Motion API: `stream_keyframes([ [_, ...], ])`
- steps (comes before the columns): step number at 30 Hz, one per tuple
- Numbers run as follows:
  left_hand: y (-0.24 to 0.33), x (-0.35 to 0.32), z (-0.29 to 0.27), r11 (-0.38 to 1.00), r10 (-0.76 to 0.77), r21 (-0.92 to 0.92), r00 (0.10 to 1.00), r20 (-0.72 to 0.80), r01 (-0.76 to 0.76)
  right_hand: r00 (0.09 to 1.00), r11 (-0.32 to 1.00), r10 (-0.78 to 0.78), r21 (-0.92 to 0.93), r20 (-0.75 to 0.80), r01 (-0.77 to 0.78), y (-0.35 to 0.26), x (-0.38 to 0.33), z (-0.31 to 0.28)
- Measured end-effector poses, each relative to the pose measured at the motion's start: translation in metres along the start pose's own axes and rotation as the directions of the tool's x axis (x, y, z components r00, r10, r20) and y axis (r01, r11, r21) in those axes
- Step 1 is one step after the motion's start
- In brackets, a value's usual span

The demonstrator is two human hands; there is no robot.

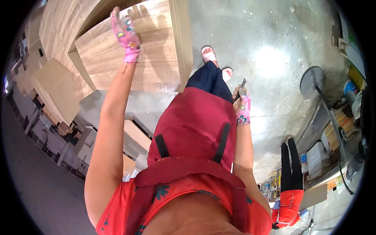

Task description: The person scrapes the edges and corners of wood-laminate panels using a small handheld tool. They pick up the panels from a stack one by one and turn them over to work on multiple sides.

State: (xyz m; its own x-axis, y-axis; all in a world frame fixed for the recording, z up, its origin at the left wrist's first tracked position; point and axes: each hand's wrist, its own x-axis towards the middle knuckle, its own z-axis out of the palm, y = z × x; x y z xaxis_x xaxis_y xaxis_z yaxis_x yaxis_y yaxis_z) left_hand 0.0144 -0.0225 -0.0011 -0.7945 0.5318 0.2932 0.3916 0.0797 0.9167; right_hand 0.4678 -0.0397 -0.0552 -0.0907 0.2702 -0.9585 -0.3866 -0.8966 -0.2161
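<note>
Your left hand point(127, 34) looks empty, fingers loosely spread at the far edge of the wood-grain panel point(156, 49); contact is unclear. Your right hand point(243, 103) grips a utility knife point(241, 87) beyond its near right corner. You're apparently positioning the panel; the next move calls for blade care.

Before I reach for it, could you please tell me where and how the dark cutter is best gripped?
Hold the dark cutter by its rear end, probably coming from the wearer's body side, where the right hand grips it: its slim, pointed end faces forward, away from the body.
</note>
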Motion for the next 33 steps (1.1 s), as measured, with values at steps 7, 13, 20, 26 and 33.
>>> stream_keyframes([
  [7,0.040,-0.100,-0.126,0.874,-0.249,0.409,0.964,-0.092,0.264,0.988,0.977,0.119,0.162,0.103,-0.135,0.040,-0.008,-0.054],
  [13,0.077,-0.204,-0.218,0.679,-0.405,0.591,0.894,-0.193,0.435,0.966,0.974,0.169,0.117,0.197,-0.194,0.081,-0.018,-0.073],
  [20,0.106,-0.211,-0.243,0.693,-0.435,0.591,0.893,-0.116,0.414,0.979,0.968,0.163,0.173,0.124,-0.183,0.125,-0.022,-0.069],
  [26,0.084,-0.140,-0.200,0.848,-0.343,0.505,0.894,0.288,0.162,0.990,0.958,0.062,0.271,0.126,-0.095,0.175,-0.013,-0.064],
  [33,0.072,-0.043,-0.115,0.969,-0.189,0.245,0.647,0.738,0.004,0.980,0.822,-0.142,0.535,-0.139,0.195,0.316,0.038,0.005],
])
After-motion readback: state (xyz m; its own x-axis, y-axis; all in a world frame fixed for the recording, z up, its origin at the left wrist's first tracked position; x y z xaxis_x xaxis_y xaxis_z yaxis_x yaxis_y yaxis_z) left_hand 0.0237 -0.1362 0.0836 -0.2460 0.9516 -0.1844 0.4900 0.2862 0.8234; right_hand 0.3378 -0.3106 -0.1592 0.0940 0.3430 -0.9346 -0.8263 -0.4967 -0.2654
